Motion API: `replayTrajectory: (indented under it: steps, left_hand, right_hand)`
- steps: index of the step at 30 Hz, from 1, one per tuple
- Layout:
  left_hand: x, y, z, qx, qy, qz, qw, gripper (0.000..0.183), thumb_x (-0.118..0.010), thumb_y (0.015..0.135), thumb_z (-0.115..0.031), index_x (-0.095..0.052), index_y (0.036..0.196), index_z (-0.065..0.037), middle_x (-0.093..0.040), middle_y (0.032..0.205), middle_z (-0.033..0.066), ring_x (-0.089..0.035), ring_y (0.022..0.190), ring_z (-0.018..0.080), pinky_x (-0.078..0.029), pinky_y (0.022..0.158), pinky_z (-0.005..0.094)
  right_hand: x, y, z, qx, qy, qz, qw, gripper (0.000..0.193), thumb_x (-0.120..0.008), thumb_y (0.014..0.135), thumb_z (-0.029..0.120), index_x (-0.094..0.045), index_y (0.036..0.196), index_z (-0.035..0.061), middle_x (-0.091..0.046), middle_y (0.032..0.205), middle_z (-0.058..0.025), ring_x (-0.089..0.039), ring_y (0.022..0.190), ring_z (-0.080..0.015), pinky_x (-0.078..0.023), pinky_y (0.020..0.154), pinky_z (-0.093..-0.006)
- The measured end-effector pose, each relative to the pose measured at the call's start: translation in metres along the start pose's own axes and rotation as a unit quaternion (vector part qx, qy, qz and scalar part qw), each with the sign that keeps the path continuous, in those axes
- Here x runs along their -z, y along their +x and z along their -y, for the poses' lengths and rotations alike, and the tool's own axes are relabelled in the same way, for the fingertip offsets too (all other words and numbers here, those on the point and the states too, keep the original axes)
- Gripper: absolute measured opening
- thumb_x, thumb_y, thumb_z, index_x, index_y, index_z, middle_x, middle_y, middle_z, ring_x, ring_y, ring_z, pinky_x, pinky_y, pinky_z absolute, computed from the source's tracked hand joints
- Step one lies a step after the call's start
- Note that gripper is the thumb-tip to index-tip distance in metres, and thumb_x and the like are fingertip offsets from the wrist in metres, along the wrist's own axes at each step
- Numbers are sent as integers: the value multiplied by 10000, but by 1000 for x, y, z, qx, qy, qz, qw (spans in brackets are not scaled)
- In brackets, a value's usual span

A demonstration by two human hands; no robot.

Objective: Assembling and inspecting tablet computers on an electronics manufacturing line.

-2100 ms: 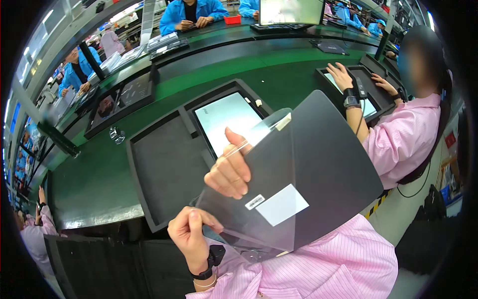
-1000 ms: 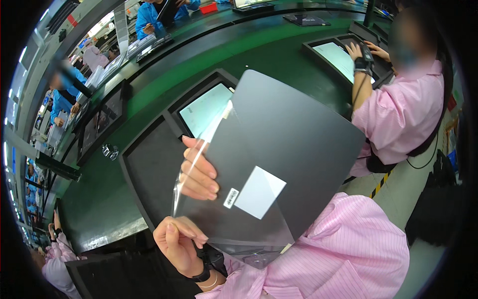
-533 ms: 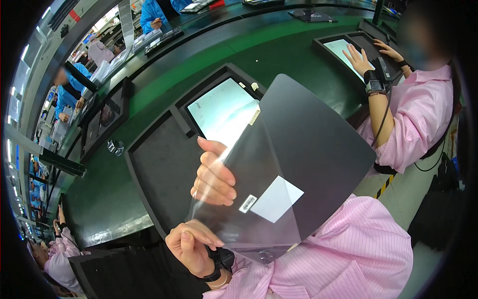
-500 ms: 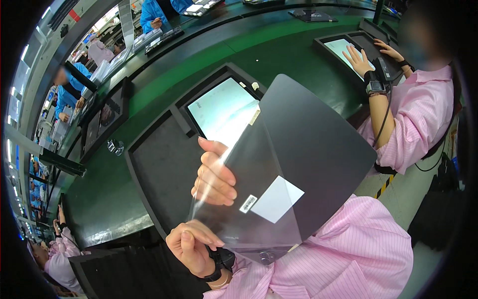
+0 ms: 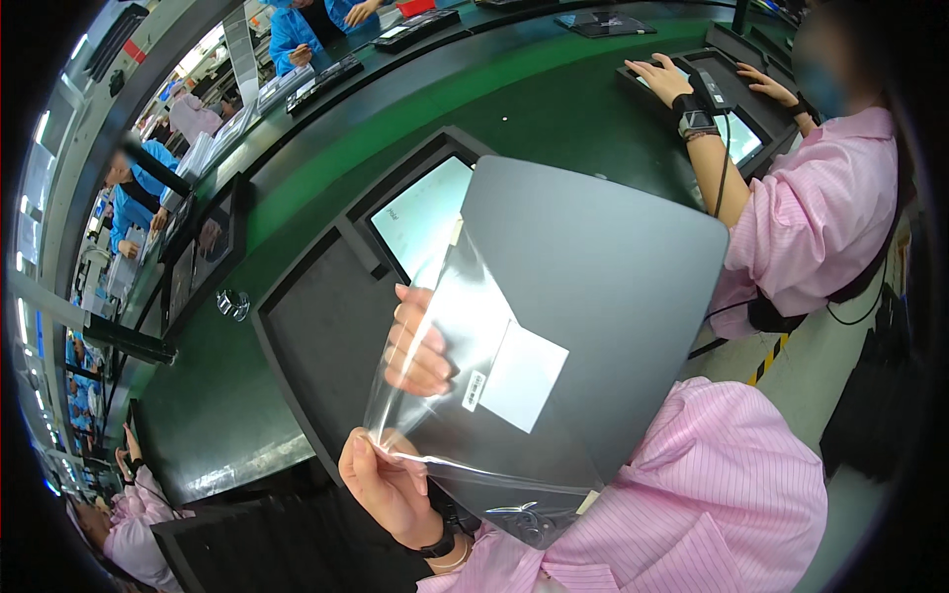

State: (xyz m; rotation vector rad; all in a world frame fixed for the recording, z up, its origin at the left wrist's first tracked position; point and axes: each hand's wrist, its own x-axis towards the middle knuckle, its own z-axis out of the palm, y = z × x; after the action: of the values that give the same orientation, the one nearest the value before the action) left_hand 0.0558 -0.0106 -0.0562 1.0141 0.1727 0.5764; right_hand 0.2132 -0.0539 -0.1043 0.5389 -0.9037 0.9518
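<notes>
A dark grey flat panel (image 5: 613, 267) with rounded corners, like a tablet's back, is held up tilted before me. Clear plastic film (image 5: 474, 287) lies over its left part, loose and wrinkled along the lower left. My left hand (image 5: 390, 484) pinches the film's lower-left edge between thumb and fingers. Curled round the panel's left side is my right hand (image 5: 420, 351); its fingers show through or beside the film, while its palm and arm are hidden. A white rectangular label (image 5: 526, 378) and a small barcode sticker (image 5: 474, 391) show near the fingers. Pale tabs (image 5: 588, 502) sit on the film's edge.
Behind the panel, a black tray (image 5: 297, 336) on the green table (image 5: 217, 415) holds a lit tablet (image 5: 420, 217). A shiny metal object (image 5: 232, 304) lies left of the tray. At right, a co-worker in pink (image 5: 820, 208) works over another tray with a lit screen.
The panel has shifted left and turned slightly, and the film is more wrinkled at my left hand. My left hand moved slightly right and down. The co-worker's near hand moved left off the screen.
</notes>
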Motion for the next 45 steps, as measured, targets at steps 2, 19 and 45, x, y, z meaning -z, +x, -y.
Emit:
replayTrajectory:
  steps: [2,19,45]
  left_hand:
    - [0,-2,-1,20,-7,-55,998,305,-358,932,-185,-412,679,-25,-460,516,91,-352,334,96,-250,268,184]
    - [16,-2,-3,11,-129,-103,986,258,-358,946,-233,-447,753,-85,-464,631,14,-428,482,94,-319,363,190]
    - [5,4,-58,-224,171,-2,959,323,-370,937,-191,-462,688,-8,-541,587,105,-484,451,117,-368,397,208]
  right_hand:
    - [5,-6,-4,2,8,-10,1000,567,-92,959,316,-545,778,26,-534,663,-126,-502,605,-252,-435,607,-325]
    - [-19,-23,-29,-45,-139,-618,772,234,-414,856,270,-531,875,68,-581,820,-95,-576,728,-197,-458,669,-351]
    - [-82,101,11,115,-582,-168,787,527,-390,939,290,-334,442,124,-361,419,35,-276,361,-41,-214,383,-211]
